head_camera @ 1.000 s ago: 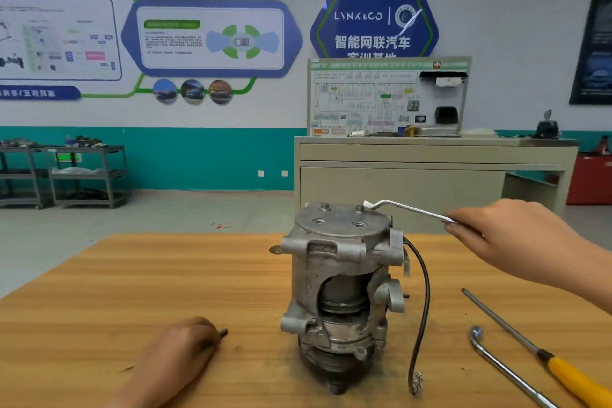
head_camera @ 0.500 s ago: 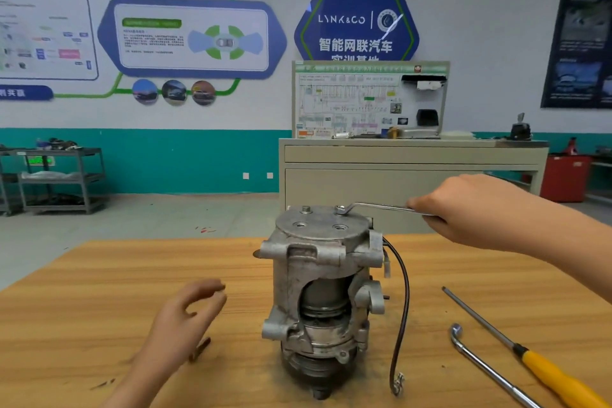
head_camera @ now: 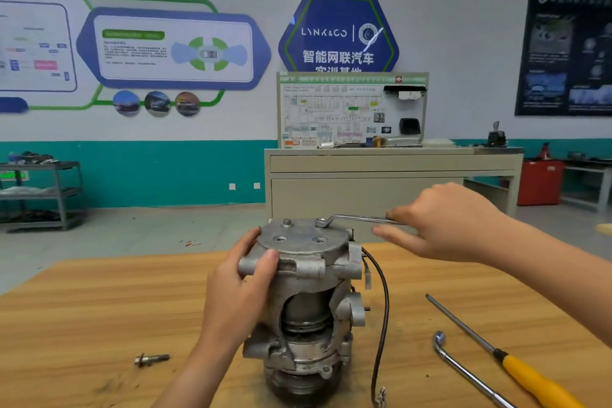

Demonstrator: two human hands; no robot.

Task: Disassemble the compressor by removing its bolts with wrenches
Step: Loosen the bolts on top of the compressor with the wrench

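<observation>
**A:** While a loose bolt (head_camera: 151, 359) lies nearest us on the table (head_camera: 82, 325), the left hand (head_camera: 238, 288) grips the upright compressor (head_camera: 308, 301) by its top flange, mid-table.

**B:** Behind it, the right hand (head_camera: 453, 225) pinches the wrench (head_camera: 357, 218), ring seated on a rear bolt (head_camera: 320, 222).

**A:** The danger?

**B:** A shallow seat could slip and round the head, and a hard pull could tip the compressor.

Bright, even light (edges bowed)
</observation>
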